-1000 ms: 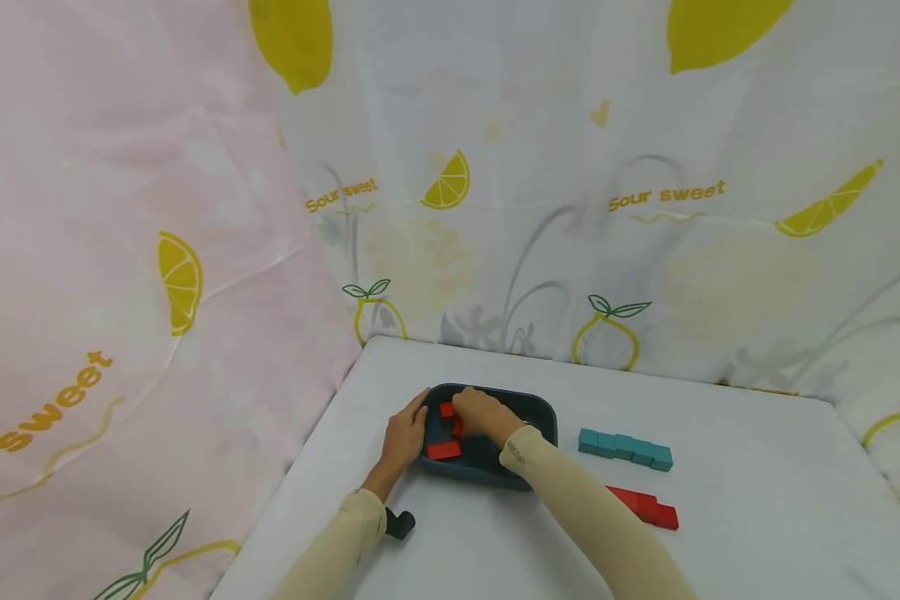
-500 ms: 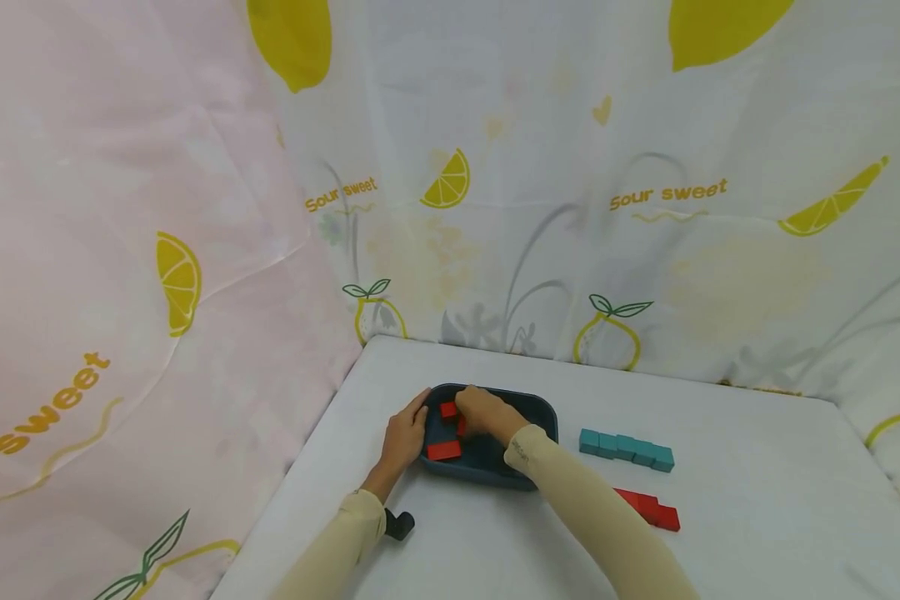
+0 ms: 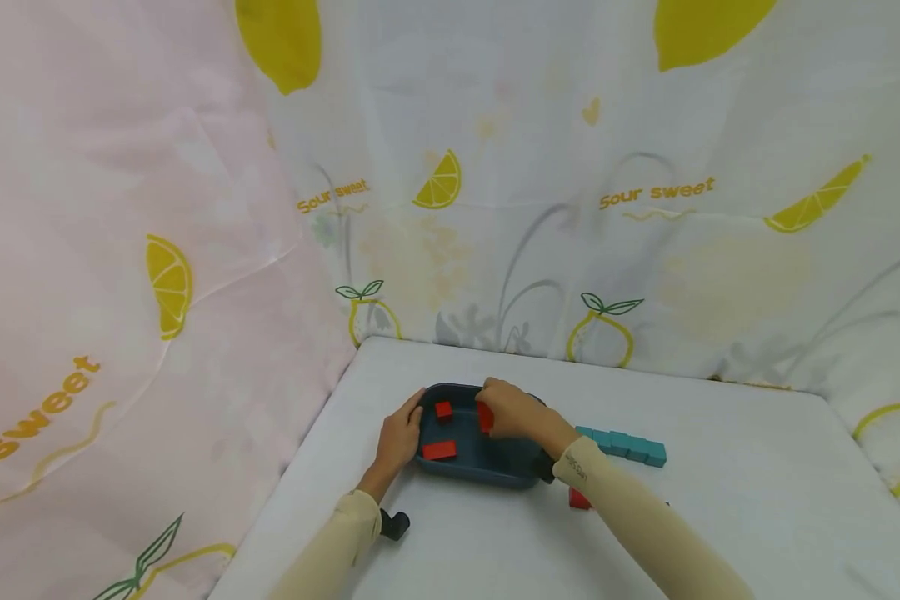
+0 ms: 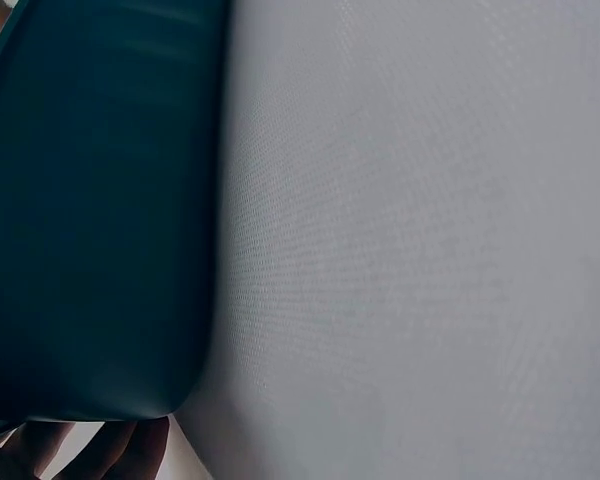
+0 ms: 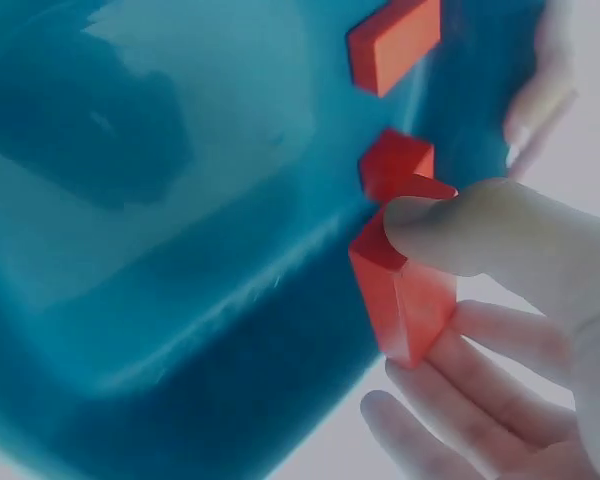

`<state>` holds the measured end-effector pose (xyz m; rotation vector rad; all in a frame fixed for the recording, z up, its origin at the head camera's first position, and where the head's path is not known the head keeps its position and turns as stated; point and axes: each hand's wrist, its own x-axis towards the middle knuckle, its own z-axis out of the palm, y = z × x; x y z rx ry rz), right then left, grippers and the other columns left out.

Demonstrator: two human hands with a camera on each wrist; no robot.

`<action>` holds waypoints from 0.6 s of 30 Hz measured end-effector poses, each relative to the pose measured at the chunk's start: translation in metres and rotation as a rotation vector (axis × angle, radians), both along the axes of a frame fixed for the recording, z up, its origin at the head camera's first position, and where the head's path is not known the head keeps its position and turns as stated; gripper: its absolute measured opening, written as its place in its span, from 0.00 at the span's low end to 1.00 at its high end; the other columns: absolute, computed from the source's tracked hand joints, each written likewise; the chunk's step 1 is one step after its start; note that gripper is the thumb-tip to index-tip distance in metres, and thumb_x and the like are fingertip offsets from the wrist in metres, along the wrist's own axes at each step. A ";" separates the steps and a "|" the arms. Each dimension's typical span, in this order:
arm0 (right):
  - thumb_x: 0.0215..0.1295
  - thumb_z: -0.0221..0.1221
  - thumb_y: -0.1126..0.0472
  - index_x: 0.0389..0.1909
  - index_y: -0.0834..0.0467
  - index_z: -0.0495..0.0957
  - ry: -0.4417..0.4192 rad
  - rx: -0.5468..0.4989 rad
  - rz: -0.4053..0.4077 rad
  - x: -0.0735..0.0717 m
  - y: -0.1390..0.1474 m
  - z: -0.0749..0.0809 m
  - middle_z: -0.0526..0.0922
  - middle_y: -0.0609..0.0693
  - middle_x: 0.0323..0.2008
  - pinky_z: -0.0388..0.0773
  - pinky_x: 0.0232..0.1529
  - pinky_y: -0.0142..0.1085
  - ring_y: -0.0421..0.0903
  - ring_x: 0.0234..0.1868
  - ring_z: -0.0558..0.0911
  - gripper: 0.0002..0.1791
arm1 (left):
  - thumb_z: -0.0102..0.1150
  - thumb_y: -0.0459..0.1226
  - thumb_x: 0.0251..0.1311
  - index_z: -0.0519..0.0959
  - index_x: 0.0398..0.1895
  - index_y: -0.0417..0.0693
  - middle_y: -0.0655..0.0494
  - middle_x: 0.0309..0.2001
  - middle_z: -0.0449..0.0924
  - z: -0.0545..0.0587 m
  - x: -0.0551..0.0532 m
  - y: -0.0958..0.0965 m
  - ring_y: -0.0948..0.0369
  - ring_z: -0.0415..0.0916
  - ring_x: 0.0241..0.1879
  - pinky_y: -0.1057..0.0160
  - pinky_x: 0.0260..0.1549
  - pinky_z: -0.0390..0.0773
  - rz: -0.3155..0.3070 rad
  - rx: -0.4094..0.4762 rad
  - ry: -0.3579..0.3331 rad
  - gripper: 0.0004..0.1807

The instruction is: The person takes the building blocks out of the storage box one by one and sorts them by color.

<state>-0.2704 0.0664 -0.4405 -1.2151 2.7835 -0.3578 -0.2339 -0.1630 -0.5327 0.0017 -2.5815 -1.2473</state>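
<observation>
A dark blue-green plastic tub (image 3: 468, 477) stands on the white table, its side wall (image 4: 100, 220) filling much of the left wrist view. My left hand (image 3: 400, 435) holds the tub by its left end, fingers against the outside. Over the tub, my right hand (image 3: 512, 410) pinches a red block (image 5: 405, 290) between thumb and fingers, seen close up in the right wrist view. Two more red pieces lie at the tub's left side: a small cube (image 3: 443, 411) behind and an oblong block (image 3: 439, 451) in front.
Right of the tub, several teal blocks (image 3: 626, 446) form a row on the table. Nearer, one end of a group of red blocks (image 3: 579, 498) shows past my right sleeve, which hides most of it. A lemon-print cloth (image 3: 495, 250) hangs behind the table.
My right hand has lifted and moved rightward with the red block, away from the cube. The left hand keeps its place on the tub. My right sleeve now covers more of the red row.
</observation>
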 end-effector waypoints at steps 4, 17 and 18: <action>0.45 0.75 0.65 0.49 0.66 0.80 -0.008 -0.083 -0.043 0.010 0.034 0.011 0.76 0.53 0.39 0.81 0.37 0.38 0.47 0.39 0.76 0.27 | 0.48 0.34 0.73 0.70 0.69 0.47 0.48 0.65 0.71 0.000 0.000 0.000 0.51 0.68 0.65 0.48 0.63 0.67 -0.006 -0.003 0.011 0.22; 0.45 0.74 0.68 0.51 0.67 0.79 0.003 -0.175 -0.254 0.051 0.160 0.021 0.77 0.55 0.44 0.84 0.40 0.39 0.49 0.42 0.77 0.28 | 0.47 0.35 0.73 0.70 0.69 0.47 0.46 0.65 0.71 0.000 0.000 -0.003 0.49 0.68 0.65 0.47 0.63 0.66 -0.010 0.006 0.009 0.22; 0.45 0.74 0.69 0.51 0.68 0.78 0.001 -0.171 -0.273 0.055 0.169 0.020 0.77 0.55 0.44 0.84 0.39 0.40 0.49 0.43 0.77 0.29 | 0.47 0.35 0.73 0.70 0.69 0.47 0.46 0.65 0.71 0.000 0.000 -0.002 0.49 0.68 0.65 0.47 0.63 0.66 -0.015 0.007 0.009 0.22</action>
